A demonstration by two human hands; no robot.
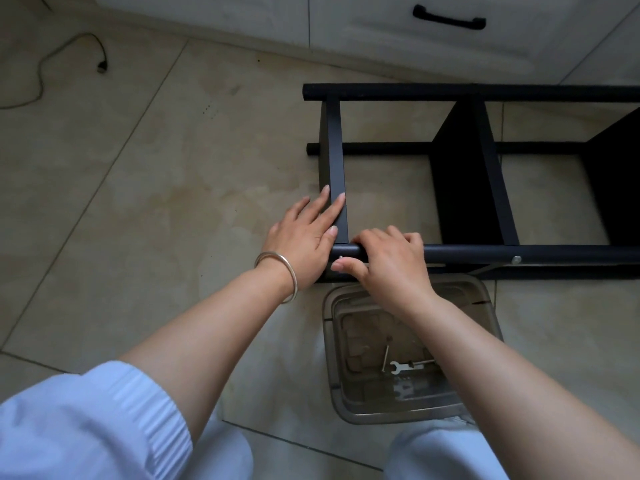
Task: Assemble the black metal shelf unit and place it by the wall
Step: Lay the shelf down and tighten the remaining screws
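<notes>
The black metal shelf unit (464,174) lies on its side on the tiled floor, its round posts running left to right and its flat shelves standing on edge. My left hand (304,237) rests flat with straight fingers on the end shelf panel (336,150) near its lower corner. My right hand (388,258) curls over the near post (519,253) at that corner, its thumb against a small silver screw under the post. A second silver bolt (516,260) shows farther right on the same post.
A translucent plastic bin (346,403) stands on the floor below my right arm, holding a small wrench (403,367) and a long screw (385,355). White cabinets with a black handle (448,17) run along the top. A cable (100,64) lies far left.
</notes>
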